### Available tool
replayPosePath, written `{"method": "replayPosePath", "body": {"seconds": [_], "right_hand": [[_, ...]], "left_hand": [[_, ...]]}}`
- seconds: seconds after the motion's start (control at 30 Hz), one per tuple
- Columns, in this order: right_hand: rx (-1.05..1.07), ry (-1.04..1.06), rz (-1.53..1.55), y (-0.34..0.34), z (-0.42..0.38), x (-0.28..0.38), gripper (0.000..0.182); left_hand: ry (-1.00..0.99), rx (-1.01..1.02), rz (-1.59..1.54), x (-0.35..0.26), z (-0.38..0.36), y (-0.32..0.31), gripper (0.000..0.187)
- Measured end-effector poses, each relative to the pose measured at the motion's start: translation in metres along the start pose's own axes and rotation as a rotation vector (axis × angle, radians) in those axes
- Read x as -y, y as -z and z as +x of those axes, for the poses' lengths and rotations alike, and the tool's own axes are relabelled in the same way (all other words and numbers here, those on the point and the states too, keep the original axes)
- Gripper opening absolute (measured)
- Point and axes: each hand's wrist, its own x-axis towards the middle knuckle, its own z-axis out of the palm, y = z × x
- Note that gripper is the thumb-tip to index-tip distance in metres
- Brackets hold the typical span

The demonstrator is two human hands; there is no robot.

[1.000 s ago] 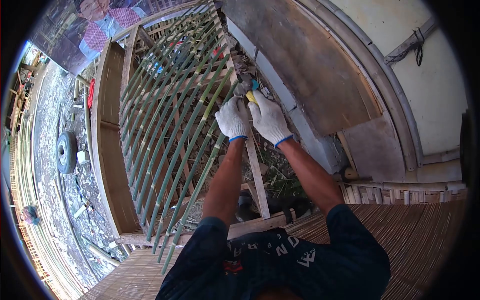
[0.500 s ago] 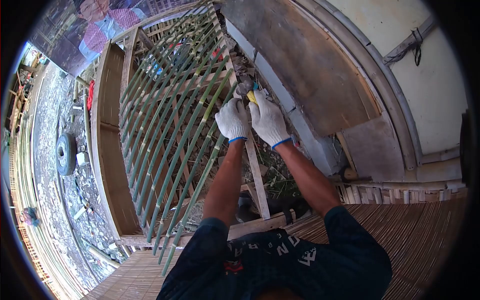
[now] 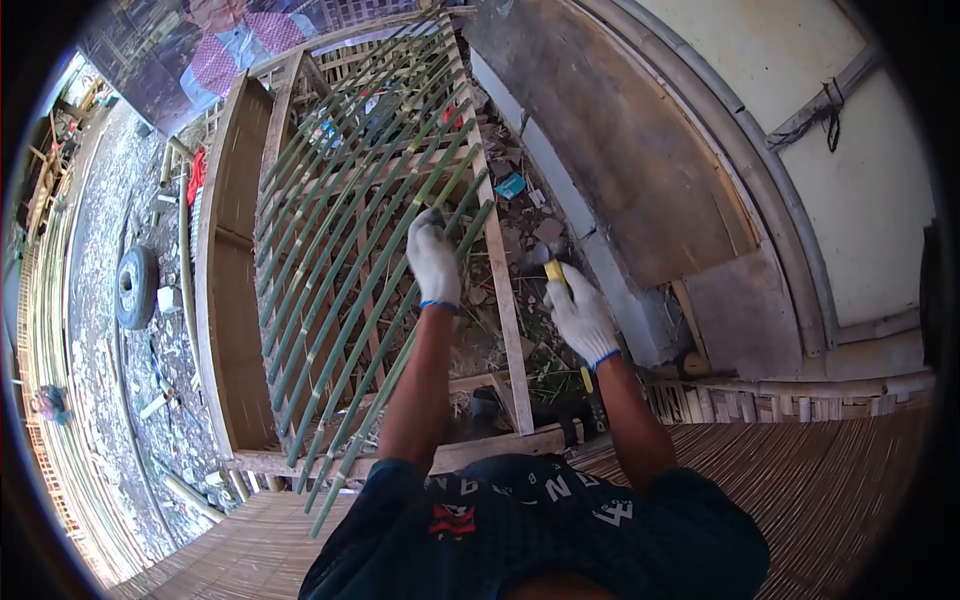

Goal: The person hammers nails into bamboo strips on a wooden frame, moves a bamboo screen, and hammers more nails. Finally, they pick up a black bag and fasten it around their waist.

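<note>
My right hand (image 3: pixel 582 318), in a white knit glove with a blue cuff, is closed around a hammer (image 3: pixel 554 271) with a yellow handle and grey metal head. It is held to the right of a wooden rail (image 3: pixel 507 310), over the rubble. My left hand (image 3: pixel 433 264), gloved the same way, is over the green bamboo slats (image 3: pixel 375 265) left of the rail. Its fingers are curled closed; what they hold, if anything, is hidden. The slats lie slantwise in a row across the wooden frame, several ends resting on the rail.
A low pale wall (image 3: pixel 560 165) and a brown board (image 3: pixel 620 130) run along the right. Woven bamboo matting (image 3: pixel 790 480) lies near me. A wooden side panel (image 3: pixel 235 280) borders the frame; beyond it a tire (image 3: pixel 136 287) lies on the ground. A printed banner (image 3: pixel 150 60) hangs at the back.
My hands, which were together at the rail, have moved apart. The left went left over the slats; the right moved right and down with the hammer. The view shifted slightly.
</note>
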Motion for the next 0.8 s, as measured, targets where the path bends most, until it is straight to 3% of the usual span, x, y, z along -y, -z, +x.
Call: {"method": "replayPosePath", "body": {"seconds": [0.07, 0.17, 0.27, 0.4, 0.5, 0.6, 0.67, 0.8], "right_hand": [[0.047, -0.03, 0.043, 0.003, -0.023, 0.0, 0.034], [0.148, -0.064, 0.006, 0.003, -0.051, 0.015, 0.036], [0.189, 0.035, 0.004, -0.011, -0.072, 0.037, 0.036], [0.332, 0.099, 0.154, -0.047, -0.082, 0.056, 0.033], [0.45, 0.068, 0.193, -0.065, -0.085, 0.081, 0.03], [0.516, 0.195, 0.234, -0.09, -0.097, 0.089, 0.025], [0.595, 0.106, 0.291, -0.105, -0.11, 0.087, 0.025], [0.739, 0.139, 0.125, -0.128, -0.132, 0.099, 0.03]], "left_hand": [[0.157, 0.134, -0.349, -0.001, -0.017, 0.037, 0.033], [0.33, 0.256, -0.613, -0.012, -0.083, 0.075, 0.045], [0.416, 0.229, -0.676, -0.035, -0.147, 0.093, 0.06], [0.205, 0.31, -0.692, -0.043, -0.183, 0.105, 0.07], [0.085, 0.227, -0.514, -0.064, -0.194, 0.103, 0.073], [-0.053, 0.174, -0.416, -0.071, -0.209, 0.11, 0.069], [-0.139, 0.104, -0.37, -0.068, -0.225, 0.123, 0.067], [-0.18, -0.087, -0.275, -0.069, -0.249, 0.154, 0.064]]}}
